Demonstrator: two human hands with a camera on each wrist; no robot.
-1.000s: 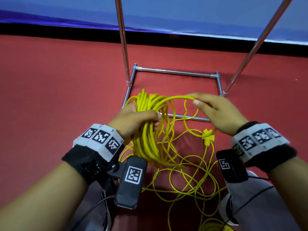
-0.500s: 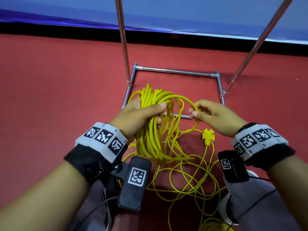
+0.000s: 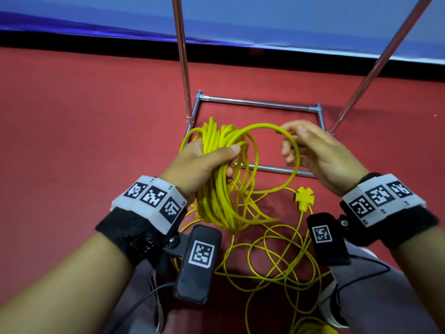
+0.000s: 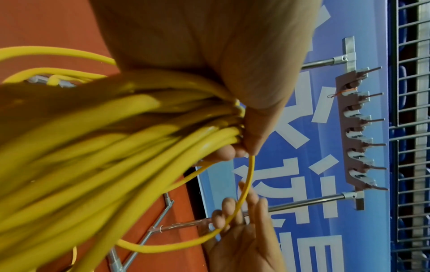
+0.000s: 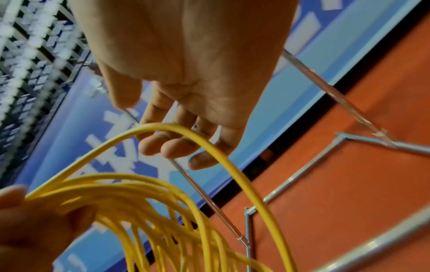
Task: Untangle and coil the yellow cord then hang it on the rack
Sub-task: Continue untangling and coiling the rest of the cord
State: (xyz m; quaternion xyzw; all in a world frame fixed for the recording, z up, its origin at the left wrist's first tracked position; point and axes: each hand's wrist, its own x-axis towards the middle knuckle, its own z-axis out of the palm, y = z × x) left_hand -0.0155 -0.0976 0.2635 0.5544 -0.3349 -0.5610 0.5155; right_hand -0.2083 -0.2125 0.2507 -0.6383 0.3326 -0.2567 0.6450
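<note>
Red floor (image 3: 96,141), blue wall banner (image 3: 289,25)

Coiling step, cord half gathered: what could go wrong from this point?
1. The right hand only guides the new loop over relaxed fingers, not pinching it, so the loop may slip off before reaching the bundle.
2. The left hand holds a thick coil; adding turns may loosen its grip and spill loops.
3. Loose cord on the floor crosses itself near the plug, so pulling may tighten a snag.
</note>
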